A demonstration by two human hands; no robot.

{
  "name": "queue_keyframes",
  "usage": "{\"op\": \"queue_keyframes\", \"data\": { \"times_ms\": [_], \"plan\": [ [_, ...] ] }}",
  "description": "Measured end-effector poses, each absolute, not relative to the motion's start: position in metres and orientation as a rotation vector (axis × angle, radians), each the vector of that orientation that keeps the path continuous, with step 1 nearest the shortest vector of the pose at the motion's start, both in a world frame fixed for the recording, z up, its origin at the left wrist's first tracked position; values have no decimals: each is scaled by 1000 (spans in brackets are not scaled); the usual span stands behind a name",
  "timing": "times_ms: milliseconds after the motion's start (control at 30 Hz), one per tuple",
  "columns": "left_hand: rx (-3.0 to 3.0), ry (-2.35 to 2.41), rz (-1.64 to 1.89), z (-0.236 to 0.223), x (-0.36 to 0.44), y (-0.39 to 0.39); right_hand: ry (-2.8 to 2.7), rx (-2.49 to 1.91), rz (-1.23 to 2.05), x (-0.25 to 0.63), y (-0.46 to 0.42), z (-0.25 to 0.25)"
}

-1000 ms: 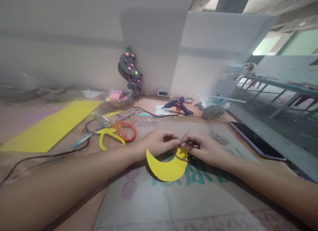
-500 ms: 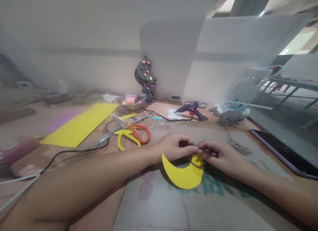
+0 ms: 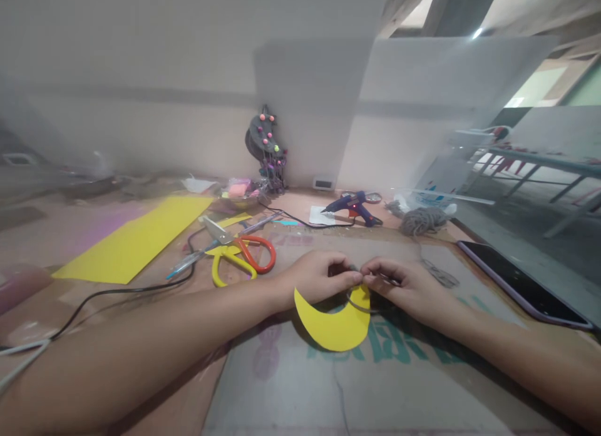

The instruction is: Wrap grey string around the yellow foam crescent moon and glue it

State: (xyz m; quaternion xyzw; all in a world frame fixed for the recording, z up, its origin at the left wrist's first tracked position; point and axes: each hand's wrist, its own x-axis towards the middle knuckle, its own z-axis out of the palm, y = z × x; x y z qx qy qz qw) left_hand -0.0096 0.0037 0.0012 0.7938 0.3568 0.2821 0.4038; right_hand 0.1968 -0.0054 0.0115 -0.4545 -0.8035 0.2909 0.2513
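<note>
A crescent moon cut from yellow paper hangs below my hands with its right tip up at my fingers. My left hand pinches that tip between thumb and fingers. Grey yarn crosses the paper near the tip in a loose loop. Close against the left fingertips, my right hand is closed in a pinch on the yarn; the exact grip is partly hidden by the fingers.
Cardboard lies under my hands. Scissors and a yellow sheet are to the left. Behind are a glue gun, a yarn ball and a grey beaded crescent. A phone lies right; a black cord runs left.
The whole view has shifted slightly, so things appear further left. Both hands stay together at the crescent's tip, with the right fingertips a little closer in around the yarn.
</note>
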Motion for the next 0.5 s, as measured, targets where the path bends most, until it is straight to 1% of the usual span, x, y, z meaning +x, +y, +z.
{"op": "queue_keyframes", "data": {
  "times_ms": [133, 267, 500],
  "plan": [
    [2016, 901, 671, 3, -10, 4, -2206, -1241, 783, 197, -6, 12],
    [2004, 913, 630, 5, -11, 3, -2184, -1231, 845, 197, -7, 13],
    [1921, 890, 663, 5, -10, 2, -2123, -1217, 900, 197, -7, 14]
  ]
}}
